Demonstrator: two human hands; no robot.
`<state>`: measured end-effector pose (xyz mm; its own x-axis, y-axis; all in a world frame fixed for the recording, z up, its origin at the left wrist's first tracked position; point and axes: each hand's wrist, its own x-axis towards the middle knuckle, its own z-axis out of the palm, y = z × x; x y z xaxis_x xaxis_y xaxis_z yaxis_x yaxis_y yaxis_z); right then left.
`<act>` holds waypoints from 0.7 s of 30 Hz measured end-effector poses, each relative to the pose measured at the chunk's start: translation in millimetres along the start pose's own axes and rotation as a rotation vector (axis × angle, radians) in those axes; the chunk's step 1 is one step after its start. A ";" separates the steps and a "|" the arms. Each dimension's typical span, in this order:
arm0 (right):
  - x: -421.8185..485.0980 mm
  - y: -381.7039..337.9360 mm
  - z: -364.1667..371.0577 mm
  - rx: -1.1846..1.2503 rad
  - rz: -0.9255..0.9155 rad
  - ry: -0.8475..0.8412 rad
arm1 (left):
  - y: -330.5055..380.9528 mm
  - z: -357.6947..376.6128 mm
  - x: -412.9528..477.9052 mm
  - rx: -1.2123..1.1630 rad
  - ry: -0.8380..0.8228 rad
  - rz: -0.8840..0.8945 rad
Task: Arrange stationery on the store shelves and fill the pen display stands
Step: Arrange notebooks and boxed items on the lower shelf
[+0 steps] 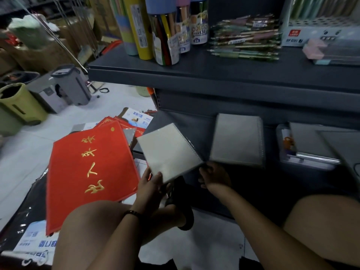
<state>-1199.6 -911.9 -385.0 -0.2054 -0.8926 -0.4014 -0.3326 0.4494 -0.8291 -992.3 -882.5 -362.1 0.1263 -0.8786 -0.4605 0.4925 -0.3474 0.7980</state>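
My left hand point(151, 182) grips the near corner of a pale spiral notebook point(168, 152), held tilted in front of the lower shelf point(194, 131). My right hand point(214, 176), fingers curled, sits at the near left corner of a second grey spiral notebook point(237, 139) lying on that lower shelf; whether it holds the corner is hidden. Further right lie more wrapped notebooks point(309, 147). On the upper shelf point(214, 75) stand tubes of coloured pencils point(167, 36), a pile of packed pens point(245, 38) and a white pen box point(315, 22).
Red mats with gold characters point(89, 172) and plastic-wrapped packs point(37, 244) lie on the white floor at my left. A grey bin point(72, 84) and a green bin point(17, 106) stand further left. My knees and a sandalled foot point(183, 211) are below.
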 end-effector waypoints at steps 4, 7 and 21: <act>-27.7 -28.5 -14.0 0.400 -0.026 0.038 | 8.6 1.3 -10.8 0.020 -0.087 0.016; -40.7 -37.0 -29.7 0.593 -0.062 0.068 | 11.4 8.5 -11.7 0.064 -0.167 0.029; -35.9 -3.5 -161.3 0.673 -0.051 0.279 | 2.1 125.7 13.9 0.455 -0.625 0.003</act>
<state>-1339.5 -875.5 -304.9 -0.4614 -0.8289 -0.3163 0.2710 0.2078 -0.9399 -1097.7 -936.6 -317.9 -0.4492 -0.8544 -0.2613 0.0733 -0.3267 0.9423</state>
